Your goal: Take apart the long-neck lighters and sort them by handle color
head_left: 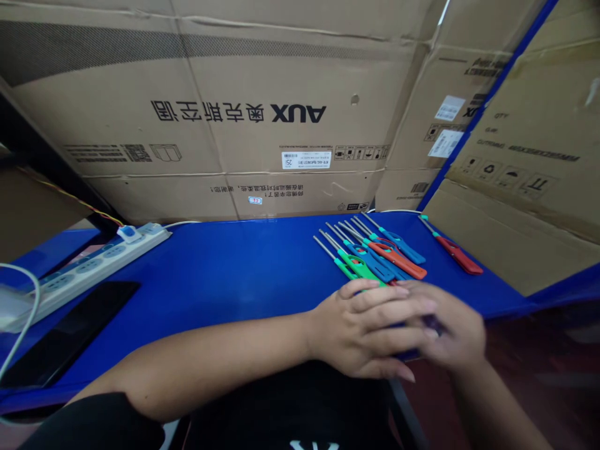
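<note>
My left hand point(370, 325) reaches across the front of the blue table with its fingers stretched out. Its fingertips overlap my right hand point(457, 322), which is smeared by motion. Most of the right fingers are hidden, and whether anything lies between the hands cannot be made out. Just beyond them lies a bunch of long-nosed lighters with metal tips: a green lighter point(360, 267) nearest, an orange lighter point(403, 259) and a blue lighter point(404, 245) among several. A bit of red shows at the hands' upper edge. Apart on the right lies a red lighter point(459, 255).
A white power strip point(105, 259) with a plug and cables runs along the table's left side. A black phone-like slab point(70, 334) lies in front of it. Cardboard panels point(234, 75) wall the back, and another cardboard panel point(520, 231) stands at the right.
</note>
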Tool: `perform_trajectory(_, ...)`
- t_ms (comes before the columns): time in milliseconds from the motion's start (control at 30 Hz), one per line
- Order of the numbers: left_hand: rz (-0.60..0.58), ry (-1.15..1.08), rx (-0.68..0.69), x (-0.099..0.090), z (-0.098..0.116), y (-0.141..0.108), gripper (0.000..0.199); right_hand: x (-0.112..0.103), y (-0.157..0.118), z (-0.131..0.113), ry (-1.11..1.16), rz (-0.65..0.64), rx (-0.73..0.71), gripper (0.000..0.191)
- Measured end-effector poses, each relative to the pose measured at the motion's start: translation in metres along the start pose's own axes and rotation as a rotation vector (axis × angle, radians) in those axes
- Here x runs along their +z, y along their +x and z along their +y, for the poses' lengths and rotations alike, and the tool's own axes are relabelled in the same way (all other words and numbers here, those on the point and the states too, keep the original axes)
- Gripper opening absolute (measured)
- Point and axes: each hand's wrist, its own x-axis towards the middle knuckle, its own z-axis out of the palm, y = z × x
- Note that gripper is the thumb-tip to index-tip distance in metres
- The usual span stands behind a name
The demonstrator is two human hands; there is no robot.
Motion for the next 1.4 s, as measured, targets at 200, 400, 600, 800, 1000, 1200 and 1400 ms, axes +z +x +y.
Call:
perform_trajectory(200,0.101,-0.036,-0.337,0.026,-0.021,0.022,0.059,-0.027,0.079,0.091,-0.200,0.015,0.583,0.047)
perform_trajectory(400,-0.086,-0.078,-0.537,0.052,-0.035,0.062,0.064,-0.003,0.124,0.137,-0.210,-0.326,0.553,0.071)
perform_trajectory(600,-0.098,-0.073,-0.531,0.061,-0.037,0.052,0.067,0.011,0.104,0.121,-0.251,-0.425,0.527,0.086)
perform_trajectory(800,-0.092,-0.085,-0.409,0.047,-0.066,0.025,0.056,0.018,0.087,0.093,-0.249,-0.454,0.480,0.085)
perform_trajectory(1000,-0.146,-0.187,-0.362,0.006,-0.111,-0.013,0.051,0.040,0.089,0.038,-0.255,-0.485,0.514,0.088)
perform_trajectory(1200,0.070,-0.209,-0.564,-0.029,-0.131,-0.039,0.064,0.069,0.109,-0.034,-0.258,-0.524,0.448,0.095)
perform_trajectory(1400,-0.118,-0.159,-0.350,-0.066,-0.162,-0.079,0.056,0.093,0.125,-0.059,-0.181,-0.545,0.371,0.092)
